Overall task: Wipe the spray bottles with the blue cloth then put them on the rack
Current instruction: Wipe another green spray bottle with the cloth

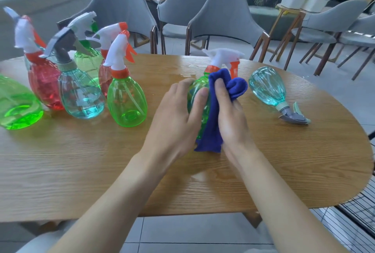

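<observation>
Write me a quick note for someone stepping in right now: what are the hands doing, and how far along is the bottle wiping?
Left hand grips the green bottle over the table. Right hand holds the blue cloth against its side. A teal bottle lies on its side at right; other bottles stand at left. None visibly put away. Left: finish wiping, rack them all.
</observation>
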`<action>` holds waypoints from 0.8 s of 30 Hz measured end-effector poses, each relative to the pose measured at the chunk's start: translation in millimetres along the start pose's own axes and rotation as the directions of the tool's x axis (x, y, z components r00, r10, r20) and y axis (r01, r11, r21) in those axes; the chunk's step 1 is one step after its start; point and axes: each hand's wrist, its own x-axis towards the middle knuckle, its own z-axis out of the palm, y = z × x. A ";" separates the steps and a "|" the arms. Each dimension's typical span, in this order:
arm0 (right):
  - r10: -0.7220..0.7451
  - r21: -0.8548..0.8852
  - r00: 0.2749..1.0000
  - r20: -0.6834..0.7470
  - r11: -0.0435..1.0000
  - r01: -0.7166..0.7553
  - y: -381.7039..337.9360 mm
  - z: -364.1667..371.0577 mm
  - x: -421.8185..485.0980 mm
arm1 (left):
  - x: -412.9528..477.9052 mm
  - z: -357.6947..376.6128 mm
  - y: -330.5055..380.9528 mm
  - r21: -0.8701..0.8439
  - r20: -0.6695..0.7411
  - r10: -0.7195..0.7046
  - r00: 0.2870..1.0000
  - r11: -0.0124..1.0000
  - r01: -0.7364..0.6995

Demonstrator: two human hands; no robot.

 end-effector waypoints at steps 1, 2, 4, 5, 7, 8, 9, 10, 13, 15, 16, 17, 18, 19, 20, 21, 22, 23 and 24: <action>0.013 0.016 1.000 -0.007 1.000 -0.013 -0.2 -1.2 1.1 | -0.5 0.9 -0.3 0.009 0.025 0.005 1.000 1.000 -0.005; 0.020 0.018 1.000 -0.007 1.000 -0.020 0.8 -2.1 1.9 | -0.4 1.1 -0.9 0.005 0.033 0.006 0.999 1.000 -0.006; 0.009 -0.012 1.000 0.015 1.000 -0.009 4.1 -1.6 2.2 | 1.4 0.7 -3.7 -0.018 0.015 -0.003 1.000 1.000 0.003; -0.002 -0.034 1.000 0.031 0.999 0.003 6.7 -1.7 2.0 | 2.5 0.5 -5.2 -0.026 -0.001 -0.011 1.000 1.000 0.011; -0.013 -0.046 0.998 0.064 0.999 0.016 9.7 -1.3 1.9 | 3.2 0.1 -7.5 -0.028 -0.019 -0.026 0.999 0.999 0.026; -0.008 -0.042 0.997 0.071 0.999 0.011 9.3 -1.3 1.8 | 2.9 -0.2 -7.6 -0.027 -0.017 -0.032 0.999 0.999 0.031; -0.001 -0.034 0.998 0.068 0.999 0.004 8.7 -1.8 2.1 | 2.4 0.3 -7.9 -0.025 -0.008 -0.033 0.999 0.999 0.033; 0.010 -0.018 0.998 0.056 1.000 -0.009 7.9 -3.3 2.7 | 2.0 0.2 -7.3 -0.022 0.007 -0.026 1.000 0.999 0.027; 0.042 0.063 0.999 0.010 0.997 -0.043 1.9 -7.4 3.6 | 0.5 0.1 -5.4 0.009 0.063 0.032 0.997 0.999 -0.033; 0.047 0.060 0.999 0.010 0.997 -0.048 2.9 -9.4 4.6 | 0.3 -0.6 -5.5 0.020 0.072 0.051 0.996 0.998 -0.052; 0.042 0.040 0.999 0.017 0.998 -0.043 3.1 -7.4 3.8 | 1.0 -0.8 -5.6 0.025 0.059 0.046 0.997 0.999 -0.047; 0.031 0.005 0.999 0.020 0.999 -0.031 5.0 -4.1 3.1 | 1.9 -0.8 -6.2 0.036 0.032 0.030 0.999 0.999 -0.031; 0.012 -0.035 1.000 0.026 0.999 -0.011 8.9 -1.8 3.0 | 2.5 -1.0 -6.1 0.050 -0.004 0.004 1.000 0.999 -0.004; -0.006 -0.079 0.999 0.041 0.997 0.009 12.8 0.8 2.2 | 3.5 -0.9 -6.7 0.060 -0.042 -0.022 0.999 0.998 0.024; -0.015 -0.112 0.998 0.054 0.994 0.021 15.5 3.4 1.0 | 4.2 -1.1 -6.6 0.062 -0.066 -0.042 0.997 0.997 0.046; -0.015 -0.126 0.998 0.057 0.992 0.022 16.1 5.1 0.3 | 4.9 -1.2 -7.1 0.064 -0.074 -0.046 0.996 0.997 0.051; -0.009 -0.120 0.998 0.058 0.993 0.016 16.4 4.1 0.7 | 4.6 -1.7 -6.9 0.068 -0.064 -0.037 0.997 0.997 0.041; -0.002 -0.102 0.999 0.053 0.995 0.007 15.9 1.7 1.7 | 4.3 -2.7 -7.2 0.074 -0.046 -0.014 0.999 0.997 0.018; 0.007 -0.064 0.999 0.045 0.998 -0.004 13.5 -1.4 2.7 | 3.2 -4.3 -6.7 0.081 -0.020 0.012 1.000 0.997 -0.011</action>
